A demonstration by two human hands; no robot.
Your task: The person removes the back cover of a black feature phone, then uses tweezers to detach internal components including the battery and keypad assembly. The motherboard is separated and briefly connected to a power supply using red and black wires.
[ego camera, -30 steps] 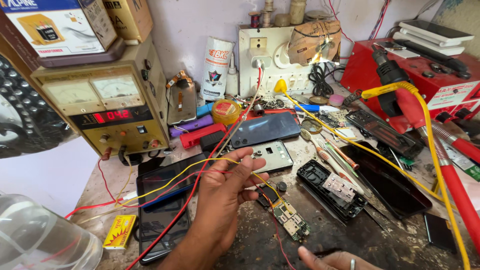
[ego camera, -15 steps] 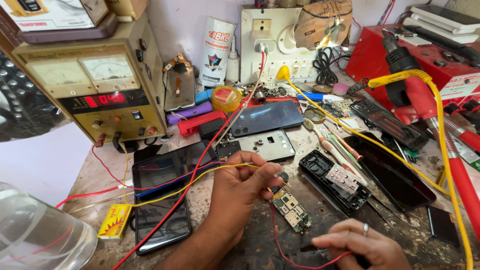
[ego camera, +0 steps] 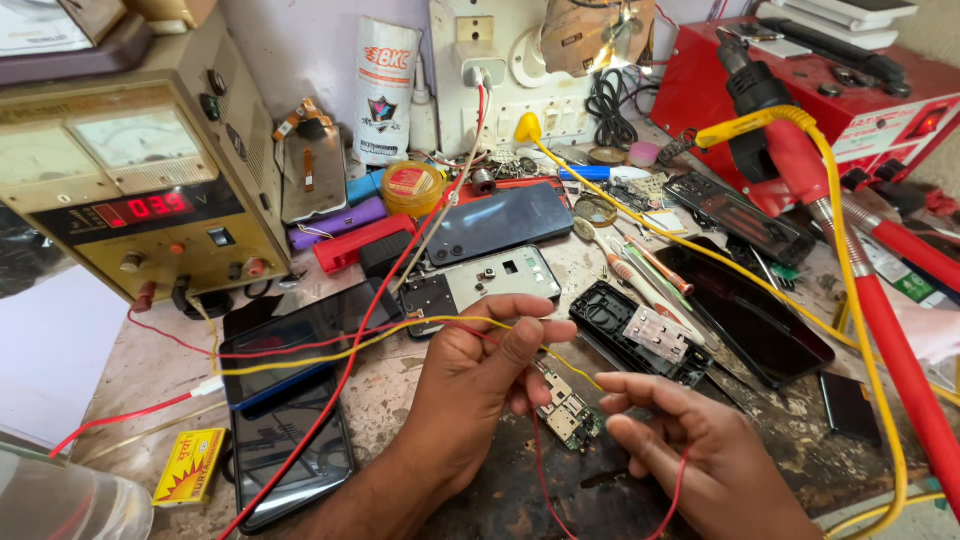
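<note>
The single head-worn camera looks steeply down, close over a cluttered workbench (ego camera: 150, 370).
</note>
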